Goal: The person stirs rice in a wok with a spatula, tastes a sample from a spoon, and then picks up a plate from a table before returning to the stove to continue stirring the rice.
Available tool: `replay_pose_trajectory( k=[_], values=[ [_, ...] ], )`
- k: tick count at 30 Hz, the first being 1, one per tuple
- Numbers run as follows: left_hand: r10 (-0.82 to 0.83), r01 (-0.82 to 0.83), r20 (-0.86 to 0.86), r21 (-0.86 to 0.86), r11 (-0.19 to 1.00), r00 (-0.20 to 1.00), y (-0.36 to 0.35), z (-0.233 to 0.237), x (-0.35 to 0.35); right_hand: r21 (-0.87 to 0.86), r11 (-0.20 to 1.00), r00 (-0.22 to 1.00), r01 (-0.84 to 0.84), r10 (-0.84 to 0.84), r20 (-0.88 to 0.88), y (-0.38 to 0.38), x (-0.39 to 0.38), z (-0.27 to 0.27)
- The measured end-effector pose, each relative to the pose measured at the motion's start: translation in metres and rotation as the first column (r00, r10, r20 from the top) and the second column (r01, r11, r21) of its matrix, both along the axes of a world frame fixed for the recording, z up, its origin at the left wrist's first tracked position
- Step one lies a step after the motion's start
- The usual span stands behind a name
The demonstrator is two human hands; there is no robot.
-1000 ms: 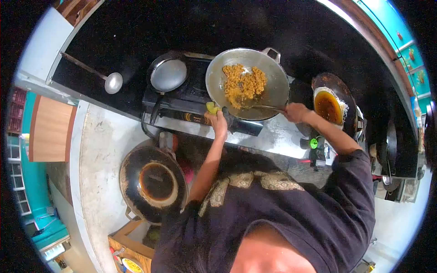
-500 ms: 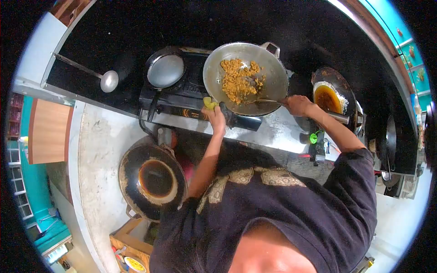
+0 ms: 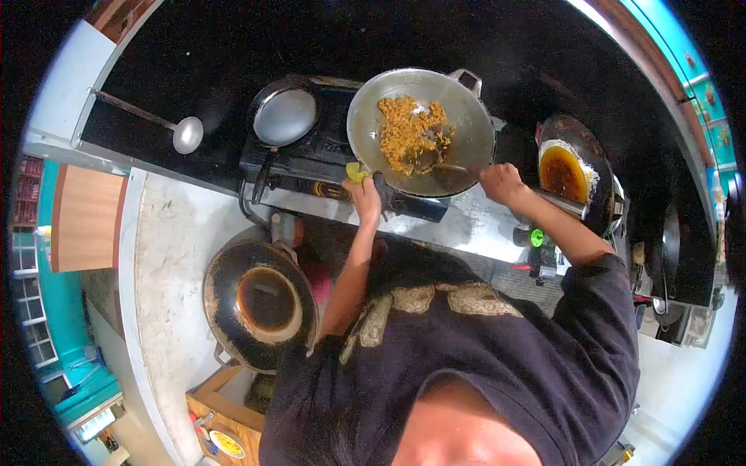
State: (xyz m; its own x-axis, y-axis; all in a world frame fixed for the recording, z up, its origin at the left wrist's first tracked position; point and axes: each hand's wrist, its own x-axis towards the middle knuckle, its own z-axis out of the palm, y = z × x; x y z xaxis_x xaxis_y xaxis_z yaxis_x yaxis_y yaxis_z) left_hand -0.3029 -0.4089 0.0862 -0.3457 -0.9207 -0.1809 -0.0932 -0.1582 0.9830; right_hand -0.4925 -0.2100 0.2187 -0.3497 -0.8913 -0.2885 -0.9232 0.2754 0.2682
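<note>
A large grey metal wok (image 3: 474,128) sits on the stove, holding a mound of orange-brown fried rice (image 3: 404,128). My right hand (image 3: 503,185) is closed around the handle of a spatula (image 3: 457,168). The spatula's blade is partly buried in the rice's lower right side. At the wok's near left rim, my left hand (image 3: 365,198) grips a folded yellow-green cloth (image 3: 355,172) against the wok's near handle. A dark cloth-like piece (image 3: 384,191) hangs beside those fingers, and the handle itself is mostly hidden.
A small frying pan (image 3: 284,118) occupies the left of the black gas stove (image 3: 311,167). A ladle (image 3: 188,135) lies farther left. Rightward stands a pan with dark oil (image 3: 563,172). Below left is another oil-filled wok (image 3: 268,299). A plate of yellow food (image 3: 227,444) is lower left.
My right hand has shifted slightly left, pushing the spatula farther into the rice. The rice has moved a little. My left hand keeps its hold at the rim.
</note>
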Motion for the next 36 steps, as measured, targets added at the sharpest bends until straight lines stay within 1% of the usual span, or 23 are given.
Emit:
replay_pose_trajectory(
  k=[2,4,5,7,9,11,12,13,16,17,19,20,21,22,25,28,30,31,32,33,34,35,36],
  values=[
    [-0.027,0.026,0.023,0.048,0.999,0.999,-0.002,0.011,-0.001,0.132,0.987,0.996,0.093,-0.092,-0.017,-0.01,-0.017,-0.001],
    [-0.026,0.025,0.038,0.039,0.999,0.999,-0.005,0.015,0.0,0.284,0.94,0.982,0.188,-0.188,-0.029,-0.027,-0.025,0.022],
    [-0.008,0.007,0.032,0.024,1.0,0.999,-0.005,0.02,-0.002,0.121,0.981,0.987,0.151,-0.157,0.038,-0.021,-0.027,0.032],
    [0.015,-0.015,0.033,0.016,1.0,0.999,-0.005,0.018,0.0,0.268,0.962,0.997,0.056,-0.067,0.033,-0.018,-0.012,0.06],
    [0.02,-0.021,0.031,0.023,1.0,0.999,-0.008,0.004,-0.002,0.387,0.922,1.0,0.01,-0.018,0.017,-0.012,0.002,0.063],
    [0.032,-0.032,0.012,-0.021,0.999,0.999,-0.004,0.008,-0.002,0.252,0.966,0.998,0.052,-0.059,0.02,-0.001,-0.019,0.037],
    [0.047,-0.047,-0.006,-0.044,0.998,0.999,-0.003,0.013,-0.004,0.18,0.981,0.997,0.067,-0.07,0.014,-0.005,-0.025,0.042],
    [0.04,-0.04,0.02,-0.008,0.999,0.999,-0.003,0.022,-0.005,0.125,0.99,0.997,0.068,-0.071,0.017,-0.007,-0.034,0.052],
    [0.001,0.001,0.118,-0.016,1.0,0.993,-0.014,0.02,-0.003,0.118,0.983,0.982,0.139,-0.121,-0.148,-0.021,-0.052,0.087],
    [-0.006,0.017,0.109,-0.105,0.994,0.994,-0.022,-0.011,-0.003,0.045,0.997,0.978,0.061,-0.05,-0.202,-0.021,-0.063,0.085],
    [-0.046,0.051,0.071,-0.078,0.996,0.996,-0.035,-0.023,0.0,-0.083,0.99,0.942,-0.113,0.08,-0.327,-0.021,-0.091,0.079],
    [-0.059,0.062,0.047,-0.066,0.996,0.997,-0.039,-0.025,0.0,-0.071,0.995,0.948,-0.075,0.049,-0.313,-0.026,-0.099,0.076],
    [-0.149,0.149,-0.005,0.013,0.989,0.989,-0.039,0.005,0.003,-0.058,0.998,0.954,-0.04,0.021,-0.3,-0.035,-0.106,0.073],
    [-0.168,0.168,0.009,0.0,0.986,0.986,-0.046,0.0,0.002,-0.047,0.999,0.958,-0.009,-0.005,-0.288,-0.045,-0.114,0.069],
    [-0.207,0.207,0.056,-0.011,0.978,0.977,-0.059,-0.01,0.002,-0.123,0.987,0.987,0.103,-0.117,-0.113,-0.07,-0.149,0.025],
    [-0.226,0.226,0.056,0.006,0.974,0.972,-0.065,-0.002,0.002,-0.164,0.986,0.998,-0.018,0.007,-0.063,-0.092,-0.168,-0.003],
    [-0.259,0.259,0.018,0.019,0.966,0.966,-0.067,-0.008,0.004,-0.157,0.974,0.984,-0.166,0.153,-0.092,-0.102,-0.181,-0.013],
    [-0.213,0.209,0.169,0.039,0.977,0.962,-0.065,0.003,0.002,-0.173,0.954,0.967,-0.245,0.227,-0.115,-0.108,-0.189,-0.014],
    [-0.22,0.22,0.17,0.019,0.975,0.961,-0.067,0.002,0.002,-0.186,0.929,0.945,-0.32,0.298,-0.138,-0.108,-0.193,-0.019],
    [-0.228,0.232,0.17,-0.002,0.973,0.959,-0.071,-0.002,0.003,-0.282,0.868,0.912,-0.408,0.372,-0.174,-0.103,-0.183,-0.009],
    [-0.234,0.241,0.167,-0.027,0.97,0.958,-0.076,-0.006,0.002,-0.371,0.787,0.87,-0.492,0.439,-0.224,-0.101,-0.164,0.017],
    [-0.207,0.209,0.145,0.001,0.978,0.968,-0.076,-0.01,0.003,-0.447,0.69,0.822,-0.569,0.495,-0.282,-0.098,-0.149,0.04],
    [-0.217,0.216,0.093,0.014,0.976,0.972,-0.076,-0.009,0.003,-0.45,0.711,0.841,-0.54,0.463,-0.279,-0.093,-0.141,0.054]
  ],
)
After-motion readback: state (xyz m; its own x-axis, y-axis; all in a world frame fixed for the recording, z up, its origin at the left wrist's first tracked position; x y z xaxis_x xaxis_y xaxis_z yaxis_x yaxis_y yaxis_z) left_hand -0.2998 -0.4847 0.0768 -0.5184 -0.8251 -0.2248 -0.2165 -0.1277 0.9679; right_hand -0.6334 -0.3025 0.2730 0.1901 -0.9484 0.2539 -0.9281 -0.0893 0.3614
